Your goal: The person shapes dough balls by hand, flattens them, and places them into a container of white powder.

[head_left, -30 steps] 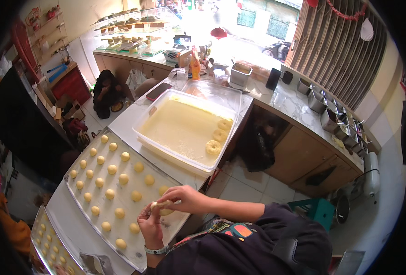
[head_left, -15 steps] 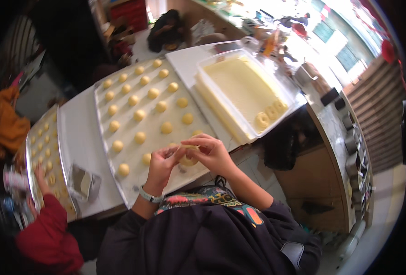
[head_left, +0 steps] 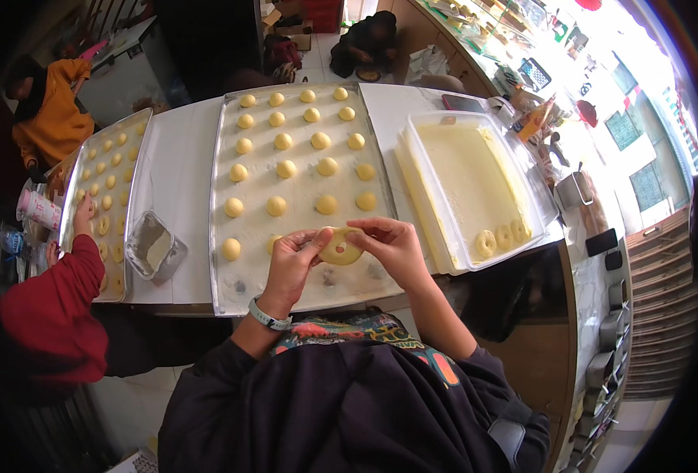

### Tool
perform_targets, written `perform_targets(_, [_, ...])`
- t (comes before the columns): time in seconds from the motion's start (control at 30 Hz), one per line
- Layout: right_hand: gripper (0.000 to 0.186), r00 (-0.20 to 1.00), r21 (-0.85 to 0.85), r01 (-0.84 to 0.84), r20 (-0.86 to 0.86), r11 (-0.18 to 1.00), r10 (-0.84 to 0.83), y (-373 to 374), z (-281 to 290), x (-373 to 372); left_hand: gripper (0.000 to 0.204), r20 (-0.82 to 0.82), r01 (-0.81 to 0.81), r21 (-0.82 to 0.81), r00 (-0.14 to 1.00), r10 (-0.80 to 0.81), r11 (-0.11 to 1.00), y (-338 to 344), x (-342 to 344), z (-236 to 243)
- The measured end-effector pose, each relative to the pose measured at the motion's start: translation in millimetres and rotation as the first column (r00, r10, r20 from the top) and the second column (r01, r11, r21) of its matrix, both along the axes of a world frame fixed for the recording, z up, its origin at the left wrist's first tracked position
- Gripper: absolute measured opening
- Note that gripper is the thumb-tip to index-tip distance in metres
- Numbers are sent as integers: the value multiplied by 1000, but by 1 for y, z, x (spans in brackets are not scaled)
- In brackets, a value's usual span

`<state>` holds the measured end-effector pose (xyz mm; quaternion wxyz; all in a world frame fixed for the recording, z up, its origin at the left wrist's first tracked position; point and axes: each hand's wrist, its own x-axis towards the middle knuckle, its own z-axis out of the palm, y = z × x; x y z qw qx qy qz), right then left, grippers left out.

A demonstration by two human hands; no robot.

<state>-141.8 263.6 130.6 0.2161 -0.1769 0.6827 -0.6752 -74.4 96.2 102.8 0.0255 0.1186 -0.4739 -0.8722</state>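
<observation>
A dough ring (head_left: 350, 255) is pinched between the left hand (head_left: 287, 266) and right hand (head_left: 394, 250), above the near right of a tray (head_left: 286, 288). Dough balls (head_left: 284, 169) sit beyond; a tub (head_left: 422, 214) stands right. Left, white tabletop (head_left: 173, 185) runs past the tray's rim to a metal tin (head_left: 177, 260).
</observation>
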Motion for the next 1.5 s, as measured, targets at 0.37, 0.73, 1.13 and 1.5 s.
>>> perform_targets(0.37, [29, 996, -41, -25, 88, 999, 28, 44, -1, -17, 27, 82, 81, 49, 993, -85, 996, 44, -20, 1])
perform_targets(0.73, [30, 997, -105, 16, 80, 994, -7, 92, -4, -23, 26, 84, 144, 15, 986, -144, 990, 82, -40, 0])
perform_targets(1.13, [32, 997, -74, 65, 52, 995, -61, 139, 2, -29, 32, 91, 220, 103, 969, -229, 970, 122, -59, 6])
perform_targets(1.5, [35, 997, 26, 76, -26, 997, -75, 176, 16, -48, 30, 98, 354, -62, 933, -348, 933, 152, -74, 26])
